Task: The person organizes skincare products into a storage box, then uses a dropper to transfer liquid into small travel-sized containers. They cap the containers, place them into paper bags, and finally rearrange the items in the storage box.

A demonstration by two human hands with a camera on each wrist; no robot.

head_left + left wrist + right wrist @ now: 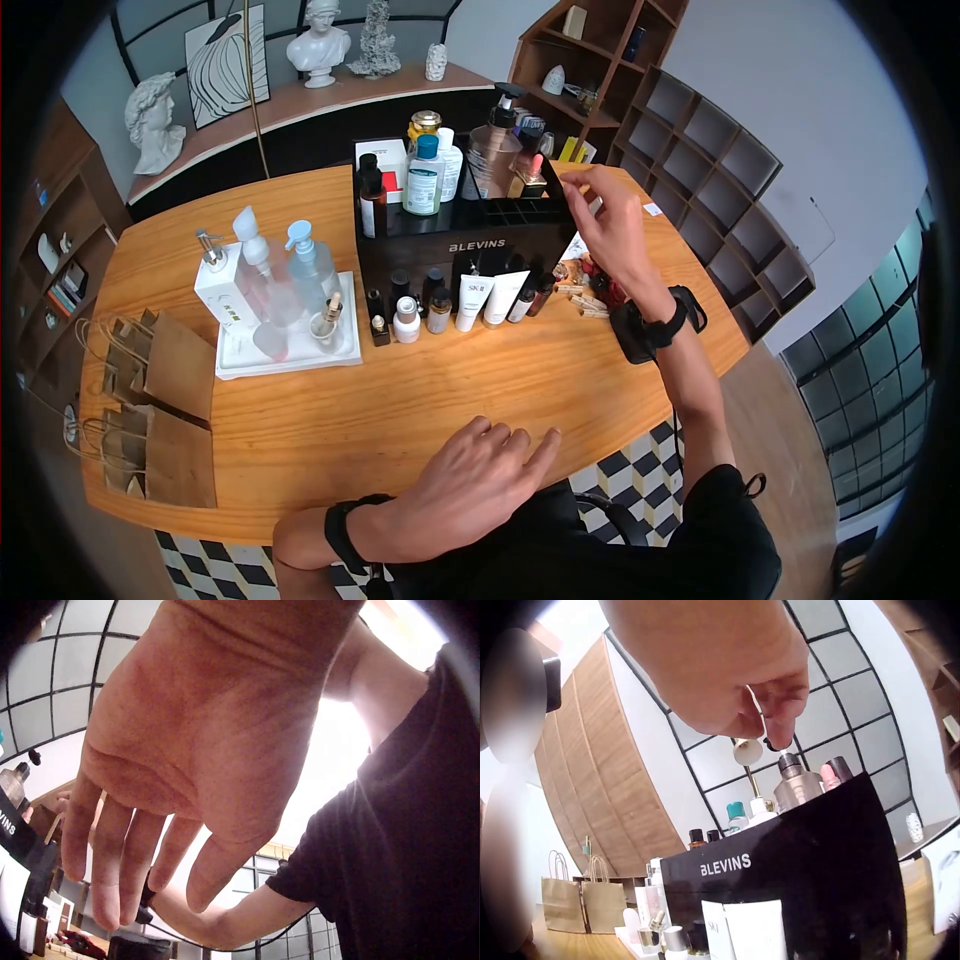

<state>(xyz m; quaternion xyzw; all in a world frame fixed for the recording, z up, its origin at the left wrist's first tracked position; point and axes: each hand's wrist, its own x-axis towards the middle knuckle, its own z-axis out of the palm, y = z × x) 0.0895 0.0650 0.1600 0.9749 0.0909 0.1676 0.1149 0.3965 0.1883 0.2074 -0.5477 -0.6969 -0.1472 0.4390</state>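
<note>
A black organizer box [430, 262] lettered BLEVINS stands on the wooden table, filled with bottles, among them a teal-capped bottle [422, 180] and a large pump bottle [490, 160]. At the box's right end is my right hand [615, 235], palm down with bent fingers; nothing shows in its grip, and whether the fingertips touch the rim is unclear. In the right wrist view that hand [727, 675] appears above the box [780, 862]. My left hand [475, 490] hovers at the table's front edge, fingers relaxed and spread; its palm [187, 742] is bare in the left wrist view.
White tubes [473, 300] and small bottles line the box's front. To the left are a white tray [290, 368] with pump bottles and brown paper bags [180, 450]. A black pouch [632, 335] and small red items [590, 290] lie right of the box.
</note>
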